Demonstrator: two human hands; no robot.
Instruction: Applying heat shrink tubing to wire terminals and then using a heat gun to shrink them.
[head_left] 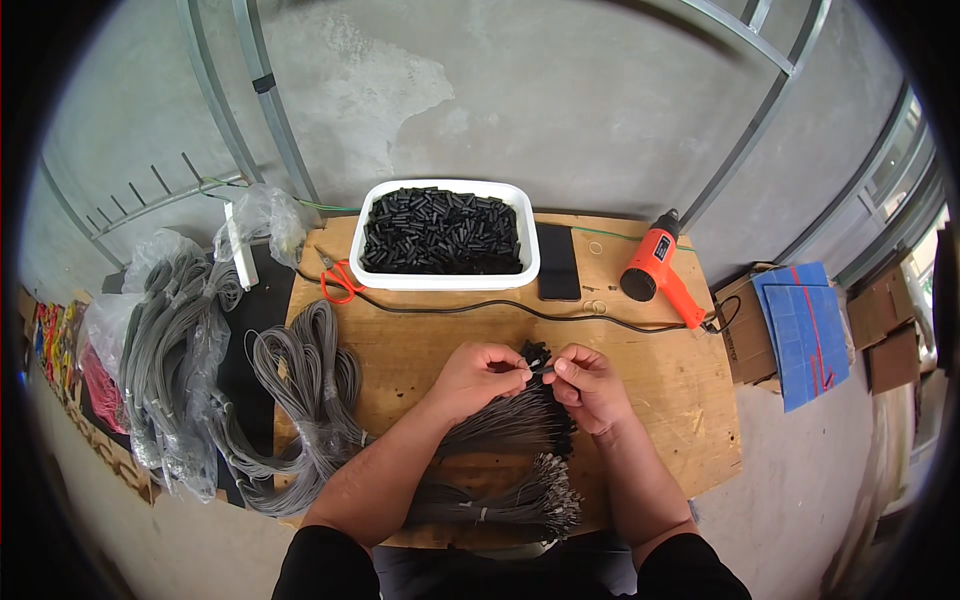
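Over the middle of the wooden table (400, 340), my left hand (475, 382) is closed in a pinch on the tip of a thin grey cable. My right hand (590, 388), its fingertips almost touching the left, pinches a short black sleeve (546, 370) at the cable's end. Just below my hands lies a fan of grey cables (500, 425), many with black sleeves on their ends (563, 425). Nearer to me rests a tied bundle of grey cables (480, 505) with pale, bare-looking ends. My fingers partly hide the joint between cable and sleeve.
A white tub (445, 283) full of short black sleeves (440, 230) stands at the back. Around it are orange scissors (342, 283), a black flat slab (558, 262) and an orange heat gun (655, 262). A black cord (470, 310) crosses the table. Coiled cable bundles (310, 370) crowd the left.
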